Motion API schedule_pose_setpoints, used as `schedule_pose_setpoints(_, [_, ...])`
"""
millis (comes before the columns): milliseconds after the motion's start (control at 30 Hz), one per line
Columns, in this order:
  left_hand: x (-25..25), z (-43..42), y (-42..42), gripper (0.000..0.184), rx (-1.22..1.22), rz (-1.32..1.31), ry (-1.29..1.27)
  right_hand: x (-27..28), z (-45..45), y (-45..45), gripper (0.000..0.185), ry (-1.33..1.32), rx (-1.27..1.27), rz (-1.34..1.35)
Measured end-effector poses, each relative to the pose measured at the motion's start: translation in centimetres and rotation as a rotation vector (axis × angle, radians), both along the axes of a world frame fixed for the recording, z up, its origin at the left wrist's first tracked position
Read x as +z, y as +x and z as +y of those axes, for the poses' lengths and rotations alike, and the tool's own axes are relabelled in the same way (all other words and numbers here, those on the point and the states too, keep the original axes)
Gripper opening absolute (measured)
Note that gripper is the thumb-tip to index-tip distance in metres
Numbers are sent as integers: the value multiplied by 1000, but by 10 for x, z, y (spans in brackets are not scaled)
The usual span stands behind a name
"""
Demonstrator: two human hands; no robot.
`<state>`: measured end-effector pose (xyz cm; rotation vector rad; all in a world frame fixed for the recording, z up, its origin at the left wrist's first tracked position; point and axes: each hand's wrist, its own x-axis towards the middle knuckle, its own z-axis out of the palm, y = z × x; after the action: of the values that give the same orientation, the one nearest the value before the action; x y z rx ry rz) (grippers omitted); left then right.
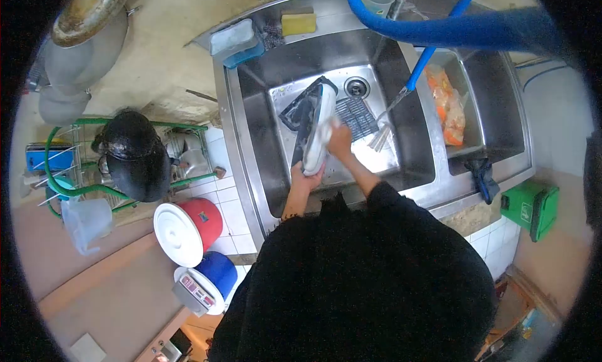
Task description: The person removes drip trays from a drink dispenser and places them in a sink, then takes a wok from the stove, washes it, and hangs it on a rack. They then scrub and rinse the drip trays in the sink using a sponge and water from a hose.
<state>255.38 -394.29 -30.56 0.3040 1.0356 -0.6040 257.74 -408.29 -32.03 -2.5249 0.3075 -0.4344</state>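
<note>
My left hand [307, 178] is closed around the lower end of a long, narrow white-and-dark object [324, 111], tilted over the left sink basin [411, 150]. Its exact kind is not clear. White foam seems to cover part of it. My right hand [340, 141] is against its right side, fingers closed around something small and whitish, blurred by motion. Behind the object lies a dark, flat-sided piece [293, 114], partly hidden. A dark slotted grate [359, 118] rests on the basin floor beside the drain [357, 87].
Water runs from a blue hose [421, 70] into the basin. The right basin holds a tub with orange-and-white contents in plastic [446, 108]. A yellow sponge [298, 24] and a blue container [244, 53] stand on the back ledge. A dark cloth [481, 179] hangs at the front edge.
</note>
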Motion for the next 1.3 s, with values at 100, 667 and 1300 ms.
schedule_pose_setpoints(100, [3,-2,-5,36,33,84,-12,-64,-35,58,23,324,-349,304])
schedule_pose_setpoints(667, [-304,134,-34,23,-1448,-763,1140,-152,-101,-5,46,195,-523,695])
schedule_pose_setpoints(1300, [-223,68,33,45,-1155,-496,1538,-218,-175,-93,32,-918,362,874])
